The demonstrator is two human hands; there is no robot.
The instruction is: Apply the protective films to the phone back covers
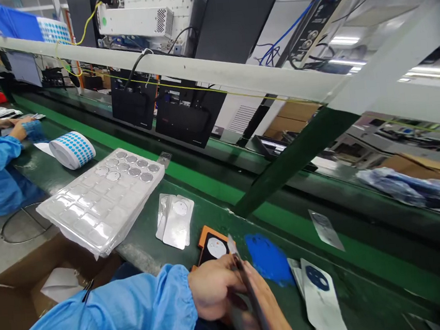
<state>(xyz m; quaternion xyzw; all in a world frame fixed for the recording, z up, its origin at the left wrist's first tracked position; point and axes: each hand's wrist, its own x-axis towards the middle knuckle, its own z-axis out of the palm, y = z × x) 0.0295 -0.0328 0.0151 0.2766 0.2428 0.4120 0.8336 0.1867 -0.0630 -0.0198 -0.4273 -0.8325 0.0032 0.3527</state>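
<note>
I read the right hand (268, 318) closed on a long dark tool (253, 299), the left hand (214, 288) curled at its upper end, its axis aimed at the orange-framed jig (207, 237), left hand nearer.

Clear plastic blister tray (101, 200) at 9 o'clock: glossy, smooth, catching ceiling light. Bench belt (223, 201): green, smooth, faint sheen. Foil pouches (175, 222) at 8 o'clock: silvery, dull sheen. Paper roll (73, 149) toward 10 o'clock: white, matt. Cardboard box (31, 302) at 8 o'clock: brown, matt, rough-edged. Blue sleeve (140, 310) at 7 o'clock: smooth woven cloth, gathered cuff. Orange pad (211, 237) at 6 o'clock: matt, material unclear. Metal housing (136, 22) at 11 o'clock: white-painted, perforated vents.
</note>
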